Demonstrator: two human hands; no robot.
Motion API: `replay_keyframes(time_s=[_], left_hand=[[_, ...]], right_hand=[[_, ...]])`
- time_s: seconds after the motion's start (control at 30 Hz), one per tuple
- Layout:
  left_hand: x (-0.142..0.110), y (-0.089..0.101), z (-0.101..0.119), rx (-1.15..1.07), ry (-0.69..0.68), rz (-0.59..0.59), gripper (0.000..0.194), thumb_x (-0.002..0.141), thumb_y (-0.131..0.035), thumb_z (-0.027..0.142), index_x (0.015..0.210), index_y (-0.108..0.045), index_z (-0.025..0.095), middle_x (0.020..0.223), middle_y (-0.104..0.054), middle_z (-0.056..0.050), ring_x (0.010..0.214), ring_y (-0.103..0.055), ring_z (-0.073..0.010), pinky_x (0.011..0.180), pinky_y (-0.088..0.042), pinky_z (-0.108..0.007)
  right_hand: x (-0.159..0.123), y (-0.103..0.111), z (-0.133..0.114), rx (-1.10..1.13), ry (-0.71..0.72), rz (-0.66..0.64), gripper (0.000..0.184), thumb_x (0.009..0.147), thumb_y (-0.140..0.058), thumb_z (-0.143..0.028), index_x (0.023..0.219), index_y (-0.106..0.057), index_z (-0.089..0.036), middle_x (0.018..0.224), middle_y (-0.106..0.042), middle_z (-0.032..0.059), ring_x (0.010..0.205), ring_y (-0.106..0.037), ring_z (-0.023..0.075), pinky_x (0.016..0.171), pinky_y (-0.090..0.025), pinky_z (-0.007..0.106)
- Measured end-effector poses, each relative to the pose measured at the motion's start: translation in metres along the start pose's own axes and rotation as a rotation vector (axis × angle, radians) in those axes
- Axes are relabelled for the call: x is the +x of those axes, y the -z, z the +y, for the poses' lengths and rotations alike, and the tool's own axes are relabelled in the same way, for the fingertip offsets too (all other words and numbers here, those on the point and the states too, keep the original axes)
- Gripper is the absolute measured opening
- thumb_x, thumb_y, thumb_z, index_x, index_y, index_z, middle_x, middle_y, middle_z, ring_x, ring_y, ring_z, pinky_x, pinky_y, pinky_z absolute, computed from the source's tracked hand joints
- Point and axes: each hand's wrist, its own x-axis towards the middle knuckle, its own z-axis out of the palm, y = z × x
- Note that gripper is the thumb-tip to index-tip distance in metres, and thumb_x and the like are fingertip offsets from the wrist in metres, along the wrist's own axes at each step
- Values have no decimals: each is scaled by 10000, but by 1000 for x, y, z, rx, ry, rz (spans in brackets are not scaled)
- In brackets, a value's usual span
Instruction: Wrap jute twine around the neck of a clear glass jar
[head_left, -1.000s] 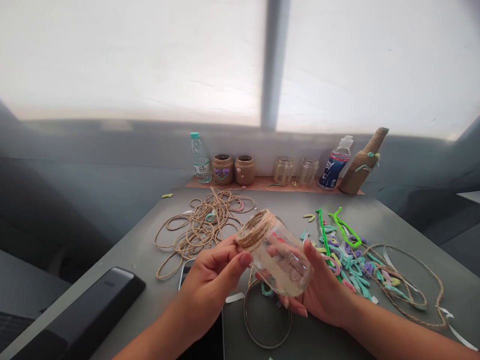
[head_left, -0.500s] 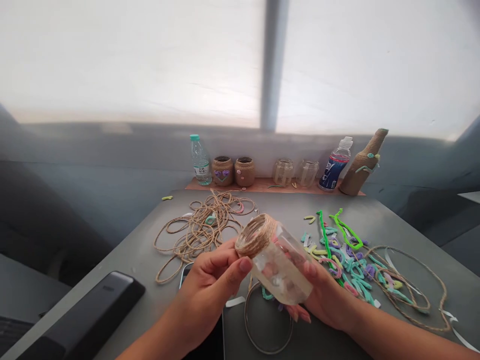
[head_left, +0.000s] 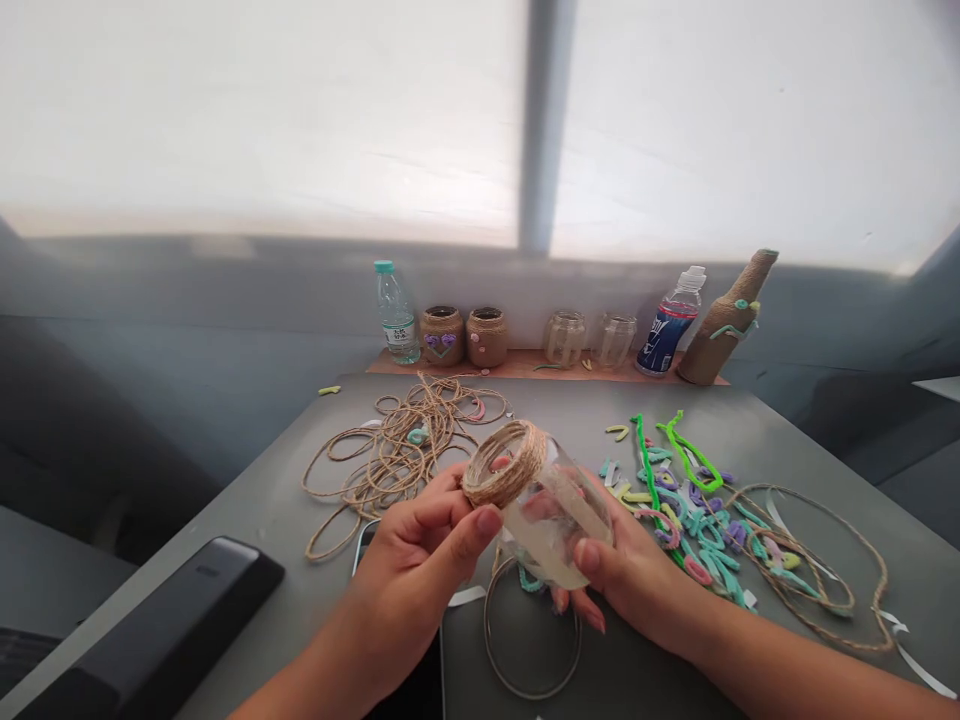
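Observation:
A clear glass jar (head_left: 559, 540) lies tilted between my hands, its mouth toward the upper left. Jute twine (head_left: 514, 475) is wound in several rows round its neck. My left hand (head_left: 427, 545) is closed at the neck, thumb and fingers pinching the twine against the glass. My right hand (head_left: 634, 565) grips the jar's body near the base, thumb on the near side and other fingers behind and below. A strand of twine hangs under the jar, and a large loop (head_left: 532, 690) rests on the table below.
A heap of twine (head_left: 405, 450) lies at left; colourful pipe-cleaner pieces (head_left: 697, 520) spread at right. A black case (head_left: 180, 620) sits front left. Along the back stand twine-wrapped jars (head_left: 487, 340), bare jars (head_left: 566, 340), a water bottle (head_left: 397, 325), a blue-labelled bottle (head_left: 667, 330) and a twine-wrapped bottle (head_left: 724, 335).
The jar has turned in my right hand, whose thumb has shifted down and left onto the near side of the glass. My left hand keeps its pinch at the neck.

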Motion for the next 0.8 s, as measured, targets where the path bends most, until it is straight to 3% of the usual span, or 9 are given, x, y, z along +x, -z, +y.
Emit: replay_keyframes(time_s=[0.13,0.2,0.33,0.43,0.5,0.57,0.67,0.8], left_hand=[[0,-1,2,-16,11,-32,526,909,-668,482,500,-510,190,730,-547,-31,897,-547,-237,875,-442,-340],[-2,0,1,-54,15,-49,525,916,-662,478,505,-507,191,709,-550,-32,934,-567,-250,855,-451,-337],[-5,4,-8,-94,57,-53,504,916,-655,510,543,-532,194,653,-501,-11,733,-527,-187,667,-442,-282],[-4,6,-11,-88,62,-31,490,931,-643,497,565,-528,193,648,-468,7,607,-414,-136,583,-395,-258],[-3,5,-11,-69,54,-8,479,931,-650,479,566,-529,194,643,-456,15,588,-381,-130,584,-390,-261],[-2,3,-8,-46,52,13,472,923,-662,476,566,-544,192,681,-495,2,622,-415,-139,613,-404,-269],[-2,2,-8,-32,55,22,483,919,-663,487,557,-556,187,746,-548,-21,711,-487,-164,673,-429,-279],[-4,3,-11,-46,71,-17,484,924,-650,498,553,-579,195,630,-471,7,625,-447,-151,654,-429,-282]], right_hand=[[0,0,1,102,-33,-28,752,827,-706,-664,1358,-514,-168,747,-693,40,410,-566,94,330,-367,138],[1,0,1,149,-40,-74,746,829,-637,-738,1264,-595,-134,651,-660,19,360,-501,75,321,-336,140],[0,1,-1,218,-102,-111,708,844,-557,-789,1166,-630,-162,777,-695,52,412,-569,87,350,-372,149],[1,1,-3,204,-136,-91,698,845,-586,-768,1255,-571,-204,970,-709,98,590,-677,141,391,-424,154],[1,0,-3,163,-96,-81,760,779,-702,-735,1323,-514,-239,1058,-699,103,618,-670,136,399,-429,153],[2,0,-3,85,-45,-52,782,733,-820,-632,1325,-492,-240,992,-708,72,527,-604,91,397,-414,151],[2,0,-1,-3,-4,-6,695,790,-827,-526,1306,-499,-197,776,-689,9,417,-504,52,385,-379,143],[0,-1,0,110,-19,4,692,829,-730,-630,1323,-547,-180,759,-681,24,433,-541,72,368,-354,136]])
